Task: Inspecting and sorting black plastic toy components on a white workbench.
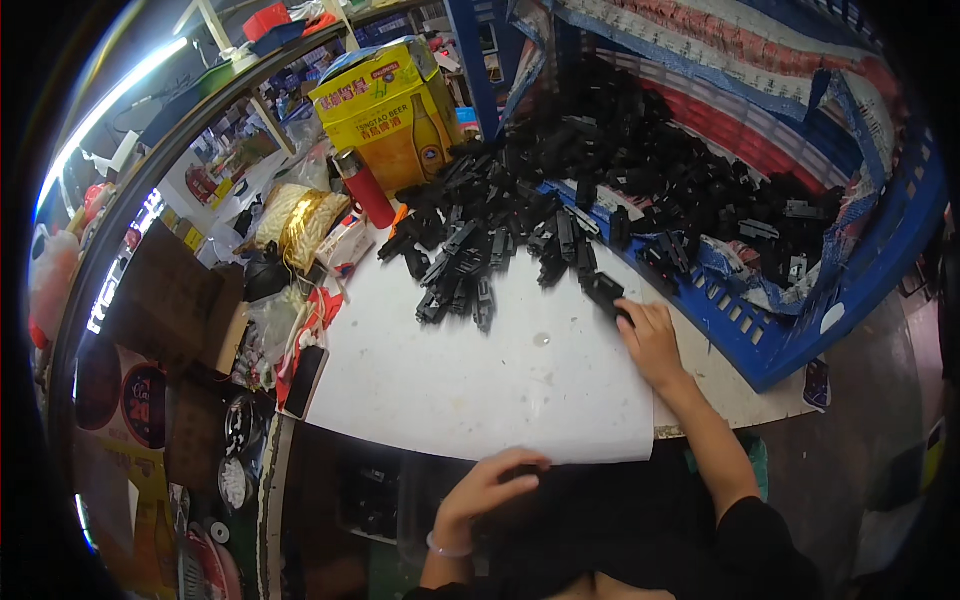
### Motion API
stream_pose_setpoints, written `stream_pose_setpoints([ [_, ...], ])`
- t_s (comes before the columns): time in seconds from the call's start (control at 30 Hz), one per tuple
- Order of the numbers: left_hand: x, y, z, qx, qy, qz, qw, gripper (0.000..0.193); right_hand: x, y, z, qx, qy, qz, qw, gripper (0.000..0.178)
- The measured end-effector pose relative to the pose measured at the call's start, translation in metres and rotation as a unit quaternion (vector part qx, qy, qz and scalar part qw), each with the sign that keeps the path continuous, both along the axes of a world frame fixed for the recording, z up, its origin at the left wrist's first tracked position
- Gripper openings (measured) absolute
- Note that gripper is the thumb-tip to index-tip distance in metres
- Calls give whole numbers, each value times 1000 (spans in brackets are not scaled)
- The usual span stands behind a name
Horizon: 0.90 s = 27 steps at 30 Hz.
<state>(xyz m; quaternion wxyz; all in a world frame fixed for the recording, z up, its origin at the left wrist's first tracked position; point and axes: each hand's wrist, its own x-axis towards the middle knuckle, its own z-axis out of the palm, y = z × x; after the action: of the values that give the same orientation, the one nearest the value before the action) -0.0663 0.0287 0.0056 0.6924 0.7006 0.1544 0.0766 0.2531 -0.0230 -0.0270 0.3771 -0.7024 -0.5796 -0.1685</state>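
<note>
My right hand (pixel 652 342) is at the right side of the white tabletop sheet (pixel 480 385), its thumb and fingers closed on the near end of a black plastic part (pixel 604 293). That part lies at the edge of a loose heap of similar black plastic parts (pixel 465 255) spread over the far half of the sheet. My left hand (pixel 490 485) is by the near edge of the table, with its fingers loosely bent and apart and nothing visible in them.
A blue plastic crate (pixel 745 335) on its side, lined with a striped woven sack (pixel 720 50), spills more black parts from the far right. A yellow carton (pixel 385 115), a red cylinder (pixel 365 190) and a dark phone-like slab (pixel 305 380) line the left side.
</note>
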Motion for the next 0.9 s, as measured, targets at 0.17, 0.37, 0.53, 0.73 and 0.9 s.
stream_pose_setpoints([
  [0.17, 55, 0, -28, -37, -56, 151, 986, 37, -56, -72, 26, 17, 51, 91, 994, 27],
  [0.37, 79, -9, -13, -25, -82, 177, 980, 45, -53, -104, 37, -6, -76, 202, 976, 37],
  [0.53, 74, -16, -20, -6, -97, 228, 969, 39, -55, -100, 20, 11, 35, 193, 981, 30],
  [0.73, 70, -17, -19, 1, -94, 254, 963, 35, -92, -101, 10, 1, 493, 158, 856, 47],
  [0.9, 71, -15, -22, 38, -98, 214, 971, 30, -99, -107, 6, 31, 584, 144, 798, 27],
])
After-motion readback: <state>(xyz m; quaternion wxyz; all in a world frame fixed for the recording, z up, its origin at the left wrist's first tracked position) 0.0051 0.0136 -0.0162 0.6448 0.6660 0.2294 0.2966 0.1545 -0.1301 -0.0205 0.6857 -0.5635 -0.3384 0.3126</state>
